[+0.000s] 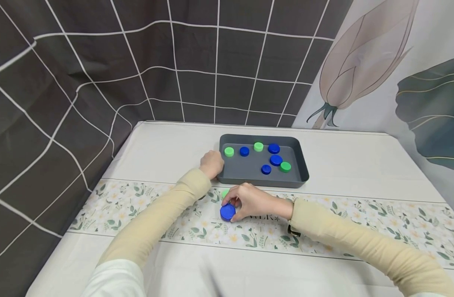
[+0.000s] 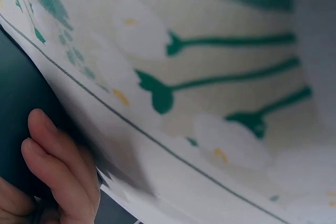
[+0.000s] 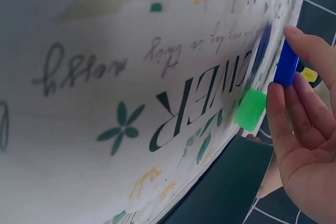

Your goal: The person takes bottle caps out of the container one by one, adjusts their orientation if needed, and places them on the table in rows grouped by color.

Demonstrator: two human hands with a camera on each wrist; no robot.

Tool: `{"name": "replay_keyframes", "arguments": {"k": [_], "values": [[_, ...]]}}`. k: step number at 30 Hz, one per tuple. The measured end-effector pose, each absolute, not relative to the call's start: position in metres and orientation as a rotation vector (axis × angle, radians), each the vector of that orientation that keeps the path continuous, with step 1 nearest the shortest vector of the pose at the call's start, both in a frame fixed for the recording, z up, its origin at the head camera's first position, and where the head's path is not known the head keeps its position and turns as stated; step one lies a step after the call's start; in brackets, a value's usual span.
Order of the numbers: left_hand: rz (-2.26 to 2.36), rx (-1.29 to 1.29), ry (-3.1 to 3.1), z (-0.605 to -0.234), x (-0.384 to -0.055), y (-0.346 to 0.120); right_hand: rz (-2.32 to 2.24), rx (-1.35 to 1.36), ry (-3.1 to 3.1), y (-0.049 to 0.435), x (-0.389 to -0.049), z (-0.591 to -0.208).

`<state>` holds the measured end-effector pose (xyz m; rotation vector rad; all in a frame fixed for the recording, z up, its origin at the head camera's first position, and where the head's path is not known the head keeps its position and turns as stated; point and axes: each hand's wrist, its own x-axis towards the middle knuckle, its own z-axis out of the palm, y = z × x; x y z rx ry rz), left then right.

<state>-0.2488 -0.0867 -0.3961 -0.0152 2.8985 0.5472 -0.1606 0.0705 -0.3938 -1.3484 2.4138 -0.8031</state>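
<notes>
Right hand [image 1: 249,201] pinches a blue cap [image 1: 227,212] between thumb and fingertips; cap sits at the fingertip end, left of the palm, over the floral strip [image 1: 145,202] of the desk [image 1: 345,161] cover. Right wrist view: cap [image 3: 286,64] is on edge in that rotated view, thumb on one side, fingers on the other, looks just off the cloth. One green cap [image 1: 224,193] is on the strip just beyond the blue one, partly hidden by the right hand in the head view. Left hand [image 1: 212,163] holds the grey tray [image 1: 262,181] at its left wall, toward the near corner; fingers bent against the wall, and the full grip is partly out of sight. Tray is beyond the right hand, apart from the held cap. Inside it: four blue caps [image 1: 274,148] and three green caps [image 1: 258,146], spread out, one blue and one green close together on the right side.
</notes>
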Motion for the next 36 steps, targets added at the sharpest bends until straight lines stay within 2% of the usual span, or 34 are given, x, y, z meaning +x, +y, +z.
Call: {"name": "replay_keyframes", "arguments": {"k": [36], "values": [[0.573,-0.010,2.882,-0.3960,-0.2466,-0.0867,-0.801,-1.304,2.361,0.0658,-0.1573,-0.3995]]}}
